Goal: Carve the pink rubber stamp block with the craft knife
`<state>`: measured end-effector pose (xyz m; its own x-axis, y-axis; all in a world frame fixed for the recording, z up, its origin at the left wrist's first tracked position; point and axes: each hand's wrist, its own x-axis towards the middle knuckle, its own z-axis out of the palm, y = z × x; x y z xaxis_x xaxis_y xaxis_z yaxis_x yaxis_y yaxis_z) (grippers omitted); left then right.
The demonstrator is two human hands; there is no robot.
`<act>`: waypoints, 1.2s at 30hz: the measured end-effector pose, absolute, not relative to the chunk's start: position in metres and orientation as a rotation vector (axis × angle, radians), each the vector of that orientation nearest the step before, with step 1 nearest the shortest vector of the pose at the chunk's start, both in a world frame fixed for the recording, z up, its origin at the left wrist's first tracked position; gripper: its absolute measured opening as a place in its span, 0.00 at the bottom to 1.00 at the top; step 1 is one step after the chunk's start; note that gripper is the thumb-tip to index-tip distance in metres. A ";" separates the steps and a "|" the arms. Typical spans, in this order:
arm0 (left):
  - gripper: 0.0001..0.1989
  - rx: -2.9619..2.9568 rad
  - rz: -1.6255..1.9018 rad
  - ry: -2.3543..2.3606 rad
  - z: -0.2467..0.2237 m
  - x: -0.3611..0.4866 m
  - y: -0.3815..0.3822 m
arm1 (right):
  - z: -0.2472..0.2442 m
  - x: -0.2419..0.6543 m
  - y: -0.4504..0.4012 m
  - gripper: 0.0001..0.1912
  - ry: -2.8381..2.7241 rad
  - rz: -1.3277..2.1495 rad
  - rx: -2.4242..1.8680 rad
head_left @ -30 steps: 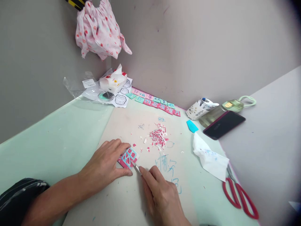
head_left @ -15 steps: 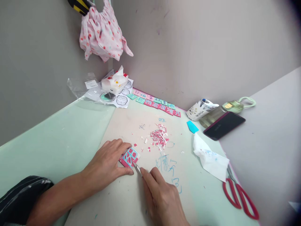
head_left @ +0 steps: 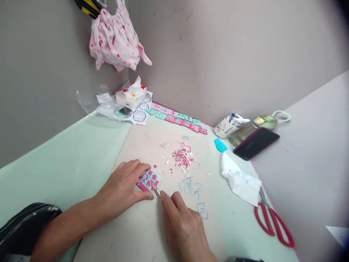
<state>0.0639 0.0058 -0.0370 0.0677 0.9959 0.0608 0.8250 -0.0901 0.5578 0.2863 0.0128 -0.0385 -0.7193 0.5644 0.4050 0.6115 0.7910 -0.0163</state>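
A small pink-red square tile [head_left: 146,185] bearing a character in light blue lines lies on the beige board [head_left: 136,145]. My left hand [head_left: 125,185] grips the tile's left side, thumb at the near edge and fingers at the far edge. Closed around a slim craft knife [head_left: 158,192] is my right hand [head_left: 185,222], which hides most of the handle. The blade's tip meets the tile's lower right part. Beyond the tile rests a heap of pink and white shavings [head_left: 182,157], with several loose bits around it.
Rows of lettered tiles [head_left: 187,123] line the wall. A tissue pack [head_left: 131,95] stands at the far corner. To the right are a pen cup [head_left: 229,125], bottle [head_left: 242,133], phone [head_left: 256,143], blue piece [head_left: 220,145], crumpled tissue [head_left: 241,182] and red-handled scissors [head_left: 280,227].
The whole view has shifted slightly. Both hands keep their grips, and the knife tip remains at the tile's lower right part.
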 end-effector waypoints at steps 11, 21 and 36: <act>0.27 1.979 0.594 1.791 -0.037 0.065 0.007 | -0.035 0.285 0.017 0.21 -2.583 -0.054 -0.894; 0.28 1.988 0.589 1.801 -0.039 0.065 0.007 | -0.037 0.285 0.018 0.21 -2.607 -0.018 -0.914; 0.27 1.981 0.594 1.798 -0.037 0.064 0.008 | -0.037 0.284 0.019 0.22 -2.596 -0.126 -0.864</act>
<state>0.0639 0.0076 -0.0371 0.0829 0.9956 0.0446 0.8265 -0.0936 0.5551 0.2839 0.0194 -0.0366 -0.7289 0.5562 0.3992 0.5922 0.8048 -0.0401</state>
